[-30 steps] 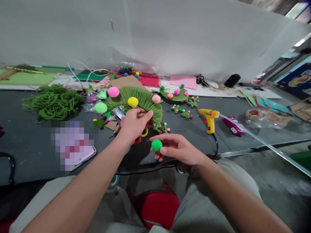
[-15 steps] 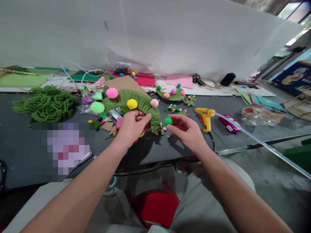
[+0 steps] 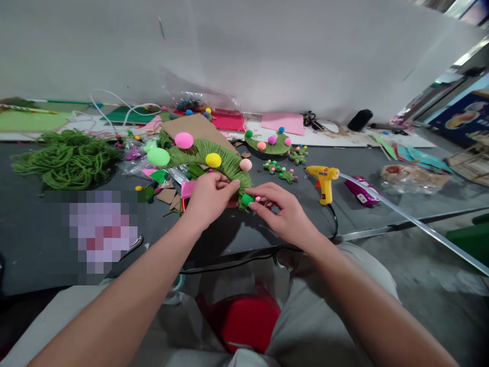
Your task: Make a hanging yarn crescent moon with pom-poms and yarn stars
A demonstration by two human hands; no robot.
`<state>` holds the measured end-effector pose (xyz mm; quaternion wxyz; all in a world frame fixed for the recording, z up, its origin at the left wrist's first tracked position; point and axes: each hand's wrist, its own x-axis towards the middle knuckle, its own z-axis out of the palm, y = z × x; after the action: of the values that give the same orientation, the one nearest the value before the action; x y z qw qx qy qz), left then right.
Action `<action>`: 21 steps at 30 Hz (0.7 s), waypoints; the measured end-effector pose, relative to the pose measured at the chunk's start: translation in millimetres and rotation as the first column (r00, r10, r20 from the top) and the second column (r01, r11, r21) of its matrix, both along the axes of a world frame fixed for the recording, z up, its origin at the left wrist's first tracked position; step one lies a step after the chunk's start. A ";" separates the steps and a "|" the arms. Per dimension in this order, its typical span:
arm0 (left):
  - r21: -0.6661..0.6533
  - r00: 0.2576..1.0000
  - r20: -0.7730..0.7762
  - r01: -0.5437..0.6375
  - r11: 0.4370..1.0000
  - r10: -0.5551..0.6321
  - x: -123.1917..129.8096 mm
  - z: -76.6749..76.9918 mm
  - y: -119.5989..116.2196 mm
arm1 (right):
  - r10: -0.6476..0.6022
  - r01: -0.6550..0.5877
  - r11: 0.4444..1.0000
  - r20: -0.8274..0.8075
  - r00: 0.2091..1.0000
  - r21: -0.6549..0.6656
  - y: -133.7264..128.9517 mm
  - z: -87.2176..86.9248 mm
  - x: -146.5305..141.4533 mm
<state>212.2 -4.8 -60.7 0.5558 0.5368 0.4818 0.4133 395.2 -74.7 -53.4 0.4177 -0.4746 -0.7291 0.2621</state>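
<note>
A curved shape wrapped in green yarn (image 3: pixel 225 164) is pinched at its inner edge by my left hand (image 3: pixel 214 198). Along it sit a pink pom-pom (image 3: pixel 184 140), a light green one (image 3: pixel 158 157), a yellow one (image 3: pixel 213 160) and a pale peach one (image 3: pixel 245 164). Between the thumb and fingers of my right hand (image 3: pixel 284 211) is a dark green pom-pom (image 3: pixel 248 200), against the lower right end of the wrapped shape. Whether it is stuck there, I cannot tell. My left fingertips are partly hidden behind the shape.
Right of my hands a yellow hot glue gun (image 3: pixel 324 182) stands with a long clear glue stick (image 3: pixel 412 220). A heap of green yarn (image 3: pixel 69 159) lies at the left. Behind are a smaller decorated green piece (image 3: pixel 270 147), a brown cardboard sheet (image 3: pixel 196 130) and a purple packet (image 3: pixel 362 191).
My right hand has moved left, bringing the dark green pom-pom from beside the wrapped shape to its lower right end. My left hand keeps its hold with little movement.
</note>
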 end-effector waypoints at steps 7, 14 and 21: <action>-0.021 1.000 -0.013 0.009 1.000 -0.010 3.0 0.0 -1.6 | -0.008 0.006 0.999 0.074 0.997 0.034 1.3 -2.6 -0.8; -0.064 0.999 0.031 0.018 0.998 -0.016 4.7 1.6 -3.4 | -0.005 0.004 1.000 0.077 0.997 0.017 1.8 -2.1 0.1; -0.037 1.000 -0.003 0.013 0.999 -0.013 3.6 -4.2 -1.8 | -0.004 0.005 1.000 0.059 0.998 -0.018 0.8 -2.1 -0.4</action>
<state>215.7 -6.6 -64.9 0.5676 0.5300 0.4868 0.4000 394.7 -74.0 -55.5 0.3925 -0.4876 -0.7375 0.2537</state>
